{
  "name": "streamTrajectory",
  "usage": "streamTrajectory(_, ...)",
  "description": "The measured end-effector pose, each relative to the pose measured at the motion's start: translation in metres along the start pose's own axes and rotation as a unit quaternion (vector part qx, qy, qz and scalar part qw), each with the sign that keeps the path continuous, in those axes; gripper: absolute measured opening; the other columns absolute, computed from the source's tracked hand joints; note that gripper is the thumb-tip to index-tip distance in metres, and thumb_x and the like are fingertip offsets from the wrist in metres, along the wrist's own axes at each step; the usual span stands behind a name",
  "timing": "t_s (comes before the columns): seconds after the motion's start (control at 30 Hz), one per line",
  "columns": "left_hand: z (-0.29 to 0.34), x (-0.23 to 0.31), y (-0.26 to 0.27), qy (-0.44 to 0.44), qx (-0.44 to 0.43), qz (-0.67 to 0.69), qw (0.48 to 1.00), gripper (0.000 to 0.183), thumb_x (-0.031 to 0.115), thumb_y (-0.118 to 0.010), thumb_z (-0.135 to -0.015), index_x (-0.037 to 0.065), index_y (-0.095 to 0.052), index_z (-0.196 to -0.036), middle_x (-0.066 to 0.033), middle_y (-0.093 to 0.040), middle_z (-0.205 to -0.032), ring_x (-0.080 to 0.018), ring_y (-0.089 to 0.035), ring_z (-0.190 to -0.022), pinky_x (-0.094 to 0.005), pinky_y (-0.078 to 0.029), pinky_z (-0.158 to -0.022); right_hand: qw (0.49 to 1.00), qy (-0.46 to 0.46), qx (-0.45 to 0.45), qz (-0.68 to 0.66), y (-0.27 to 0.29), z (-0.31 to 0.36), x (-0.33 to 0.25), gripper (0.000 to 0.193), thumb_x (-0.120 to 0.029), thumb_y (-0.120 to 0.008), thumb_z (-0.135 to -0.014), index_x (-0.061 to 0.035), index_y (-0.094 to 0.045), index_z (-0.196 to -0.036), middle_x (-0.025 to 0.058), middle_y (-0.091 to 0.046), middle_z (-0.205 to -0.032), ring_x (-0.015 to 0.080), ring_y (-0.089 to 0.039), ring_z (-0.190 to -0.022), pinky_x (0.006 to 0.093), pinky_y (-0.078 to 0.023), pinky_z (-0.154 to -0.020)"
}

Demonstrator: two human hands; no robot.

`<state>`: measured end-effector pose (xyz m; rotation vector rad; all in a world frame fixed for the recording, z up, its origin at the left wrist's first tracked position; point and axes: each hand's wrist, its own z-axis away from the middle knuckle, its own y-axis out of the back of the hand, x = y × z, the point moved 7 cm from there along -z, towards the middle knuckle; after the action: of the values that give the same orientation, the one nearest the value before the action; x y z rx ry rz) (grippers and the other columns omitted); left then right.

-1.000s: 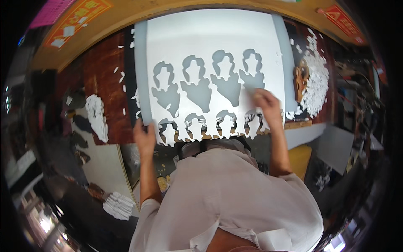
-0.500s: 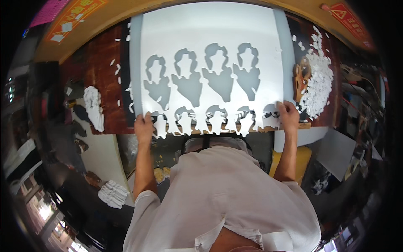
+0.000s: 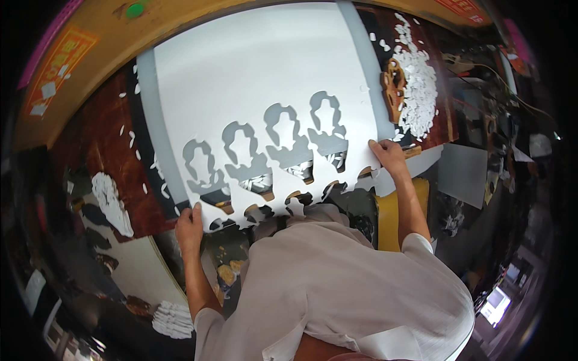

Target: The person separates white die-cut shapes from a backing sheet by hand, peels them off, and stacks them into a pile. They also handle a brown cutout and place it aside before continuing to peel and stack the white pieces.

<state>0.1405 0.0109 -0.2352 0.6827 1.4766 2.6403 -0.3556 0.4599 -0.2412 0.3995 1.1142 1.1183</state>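
Note:
A large white sheet (image 3: 259,66) with rows of curvy cut-out holes lies over a grey board (image 3: 364,66). Its near part hangs past the table's front edge, against my shirt. My left hand (image 3: 189,228) pinches the sheet's near left corner. On the other side, my right hand (image 3: 390,156) grips its right edge, thumb on top, fingers partly hidden beneath. Just beyond my right hand rests a brown curvy-outlined tool, probably a cutting die (image 3: 393,90), beside a heap of small white scraps (image 3: 421,75).
A pile of white cut pieces (image 3: 110,201) sits on the reddish-brown table (image 3: 102,138) at left. More white pieces (image 3: 173,319) are stacked lower left. A yellow machine body (image 3: 180,24) borders the far side. Below my right forearm stands a yellow bin-like object (image 3: 388,225).
Both hands have drawn the sheet toward me, so its cut-out rows now reach farther over the front edge. The view has turned, with the table appearing tilted.

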Motion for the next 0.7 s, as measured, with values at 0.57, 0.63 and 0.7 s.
streamTrajectory(0.57, -0.025, 0.021, 0.007, -0.007, -0.029, 0.086, 0.996, 0.046, 0.037, -0.068, -0.099, -0.006, -0.065, -0.083, -0.0087, -0.06, -0.065, -0.0141, -0.051, -0.065, -0.0369, -0.047, -0.065, 0.87, 0.394, 0.161, 0.25, -0.005, -0.006, -0.13, 0.039, -0.013, -0.068, -0.089, 0.0036, -0.064, -0.124, 0.0208, -0.062, -0.135, 0.0409, -0.057, -0.127, 0.0438, -0.051, -0.105)
streamTrajectory(0.63, -0.016, 0.012, 0.003, 0.032, -0.034, 0.124, 0.991, 0.047, 0.034, -0.07, -0.099, -0.004, -0.062, -0.073, -0.0018, -0.055, -0.062, -0.0105, -0.047, -0.064, -0.0331, -0.044, -0.063, 0.883, 0.36, 0.147, 0.262, 0.003, 0.017, -0.1, 0.027, -0.013, -0.068, -0.089, -0.0009, -0.072, -0.113, 0.0164, -0.068, -0.122, 0.0392, -0.063, -0.116, 0.0445, -0.054, -0.098)
streamTrajectory(0.7, -0.011, 0.01, -0.006, 0.035, -0.059, 0.128, 0.989, 0.047, 0.034, -0.07, -0.099, -0.003, -0.062, -0.072, -0.0008, -0.055, -0.063, -0.0103, -0.048, -0.065, -0.0328, -0.044, -0.063, 0.913, 0.281, 0.129, 0.265, 0.028, 0.021, -0.065, 0.024, -0.016, -0.07, -0.088, -0.0013, -0.074, -0.107, 0.0156, -0.071, -0.113, 0.0383, -0.066, -0.109, 0.045, -0.055, -0.094)
